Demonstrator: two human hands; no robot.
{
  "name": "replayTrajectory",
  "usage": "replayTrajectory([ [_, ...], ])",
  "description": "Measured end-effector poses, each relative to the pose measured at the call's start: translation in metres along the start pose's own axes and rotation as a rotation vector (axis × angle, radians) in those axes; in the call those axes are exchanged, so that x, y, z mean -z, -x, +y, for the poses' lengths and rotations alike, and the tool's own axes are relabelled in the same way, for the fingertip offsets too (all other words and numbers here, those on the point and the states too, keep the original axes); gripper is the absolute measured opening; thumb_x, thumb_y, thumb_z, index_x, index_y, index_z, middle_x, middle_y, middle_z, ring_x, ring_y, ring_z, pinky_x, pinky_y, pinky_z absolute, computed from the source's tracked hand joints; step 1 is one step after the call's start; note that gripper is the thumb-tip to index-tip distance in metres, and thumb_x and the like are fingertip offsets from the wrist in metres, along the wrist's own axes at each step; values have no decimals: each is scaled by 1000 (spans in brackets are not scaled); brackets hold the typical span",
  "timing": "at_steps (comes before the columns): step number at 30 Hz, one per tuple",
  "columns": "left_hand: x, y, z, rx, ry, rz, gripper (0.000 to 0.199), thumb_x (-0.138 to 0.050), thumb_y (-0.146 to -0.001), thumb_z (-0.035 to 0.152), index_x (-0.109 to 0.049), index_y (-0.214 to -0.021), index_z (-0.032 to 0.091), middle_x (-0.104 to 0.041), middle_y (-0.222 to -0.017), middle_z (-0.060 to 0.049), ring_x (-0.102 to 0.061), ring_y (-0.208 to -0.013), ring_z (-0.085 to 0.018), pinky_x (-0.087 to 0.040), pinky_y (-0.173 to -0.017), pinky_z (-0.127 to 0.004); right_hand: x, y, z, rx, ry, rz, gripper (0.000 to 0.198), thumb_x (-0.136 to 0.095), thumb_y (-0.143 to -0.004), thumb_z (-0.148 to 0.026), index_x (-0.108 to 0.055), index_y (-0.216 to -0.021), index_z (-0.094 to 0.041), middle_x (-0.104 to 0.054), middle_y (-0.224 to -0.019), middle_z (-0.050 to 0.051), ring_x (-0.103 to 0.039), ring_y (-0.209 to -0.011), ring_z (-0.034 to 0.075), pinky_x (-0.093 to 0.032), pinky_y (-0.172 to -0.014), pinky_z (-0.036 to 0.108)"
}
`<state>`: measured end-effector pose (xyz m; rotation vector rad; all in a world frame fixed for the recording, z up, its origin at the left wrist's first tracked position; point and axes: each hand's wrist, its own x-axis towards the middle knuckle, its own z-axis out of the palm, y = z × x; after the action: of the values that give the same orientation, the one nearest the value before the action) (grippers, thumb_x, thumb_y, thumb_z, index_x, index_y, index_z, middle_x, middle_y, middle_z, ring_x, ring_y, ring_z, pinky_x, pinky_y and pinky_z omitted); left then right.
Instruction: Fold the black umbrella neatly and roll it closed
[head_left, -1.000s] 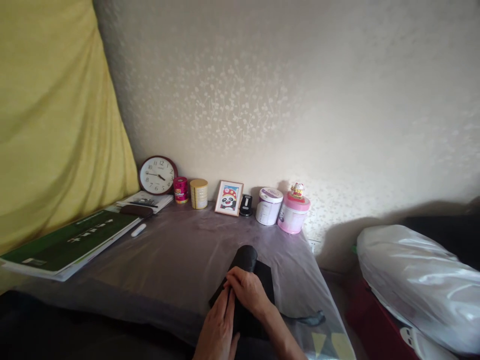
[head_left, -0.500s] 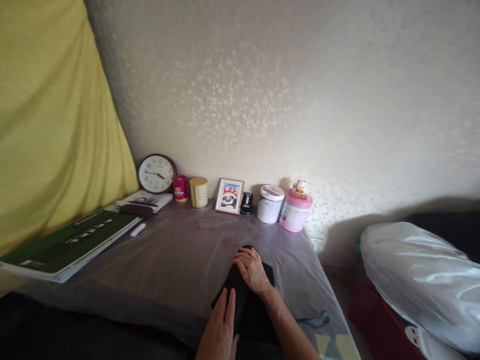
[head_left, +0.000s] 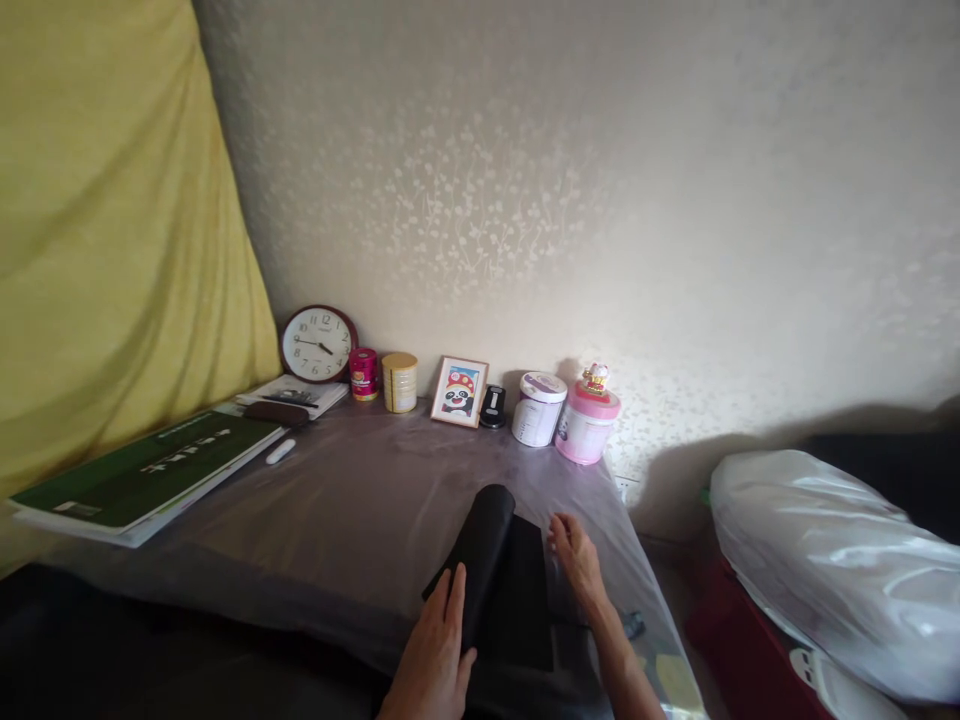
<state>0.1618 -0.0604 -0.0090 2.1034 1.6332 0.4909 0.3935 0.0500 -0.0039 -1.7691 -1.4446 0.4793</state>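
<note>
A black sheet of soft, flat material (head_left: 525,600) lies near the table's front edge. Its left side is curled over into a loose roll (head_left: 484,535). My left hand (head_left: 439,645) rests on the lower part of this roll, fingers stretched flat along it and thumb to the right. Just off the sheet's right edge is my right hand (head_left: 576,555), raised a little, with loosely bent fingers and nothing visible in them. Whether its fingertips touch the table cover cannot be made out.
Along the wall stand a clock (head_left: 320,343), a pink tin (head_left: 364,375), a yellow-lidded can (head_left: 400,383), a panda picture (head_left: 459,391) and two tubs (head_left: 538,410). A green book (head_left: 150,470) lies left, beside a white oval object (head_left: 280,452). Right of the table sits a plastic-covered bundle (head_left: 832,560).
My right hand has left the top of the black roll and moved right, past the sheet's edge. My left hand stays on the roll. The view has shifted slightly.
</note>
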Motion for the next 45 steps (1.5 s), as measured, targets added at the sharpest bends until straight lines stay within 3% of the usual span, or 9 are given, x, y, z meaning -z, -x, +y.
replayTrajectory([
  [4, 4, 1, 1, 0, 36, -7, 75, -41, -76, 15, -4, -141, 8, -19, -149, -14, -22, -135, -21, -26, -109, -37, 10, 32, -1, -133, -87, -134, 41, -41, -76, -48, -59, -96, -16, -65, -75, 7, -65, -69, 21, -50, -57, 28],
  [8, 6, 2, 2, 11, 70, -15, 81, -46, -73, 13, -4, -142, 10, -18, -149, -13, -22, -135, -22, -26, -110, -37, 7, 50, -14, -149, -145, -208, 50, -39, -74, -55, -59, -98, -16, -62, -67, 4, -61, -57, 20, -45, -43, 27],
  [14, 9, 3, 5, 46, 69, -42, 86, -45, -68, 1, -3, -142, 12, -16, -150, -13, -21, -136, -20, -26, -109, -32, -7, 49, -20, 3, -100, -67, 50, -48, -69, -57, -61, -93, -15, -60, -59, 2, -59, -58, 20, -43, -50, 28],
  [18, 13, 2, 8, 60, 30, -64, 84, -43, -68, -1, -5, -141, 8, -18, -149, -14, -22, -136, -20, -23, -110, -30, -18, 46, -33, 22, -206, -106, 48, -51, -69, -52, -62, -94, -12, -59, -54, 0, -56, -53, 18, -41, -47, 27],
  [22, 18, 1, 12, 80, -3, -80, 84, -45, -66, 0, -6, -140, 5, -21, -148, -16, -24, -135, -19, -23, -109, -27, -31, 44, -56, 23, -312, -113, 48, -52, -72, -49, -61, -102, -12, -64, -63, 2, -59, -56, 18, -43, -49, 26],
  [29, 24, 2, 13, 66, -49, -91, 83, -44, -66, 2, -8, -140, 4, -22, -147, -15, -25, -134, -19, -23, -109, -29, -56, 39, -79, 67, -226, -81, 41, -55, -72, -39, -62, -101, -12, -69, -87, 11, -64, -83, 22, -49, -73, 30],
  [35, 17, -1, 2, 39, -62, -48, 84, -46, -64, 5, -10, -140, 4, -25, -147, -14, -29, -133, -20, -25, -109, -31, -62, 35, -86, 210, -88, -148, 24, -54, -73, -34, -62, -89, -18, -64, -60, 0, -61, -60, 17, -44, -59, 26],
  [41, 14, -3, -4, 59, -79, -56, 79, -50, -65, 11, -20, -138, 3, -29, -145, -17, -32, -131, -23, -27, -108, -34, -61, 42, -97, 224, -178, -351, 20, -43, -82, -34, -55, -88, -20, -66, -65, -3, -53, -41, 10, -41, -50, 23],
  [45, 12, 0, -9, 61, -64, -42, 78, -49, -68, 13, -17, -139, 2, -29, -145, -17, -32, -131, -24, -27, -108, -36, -56, 47, -104, 265, -167, -402, 16, -41, -84, -30, -55, -82, -21, -69, -71, -4, -53, -41, 8, -41, -50, 21],
])
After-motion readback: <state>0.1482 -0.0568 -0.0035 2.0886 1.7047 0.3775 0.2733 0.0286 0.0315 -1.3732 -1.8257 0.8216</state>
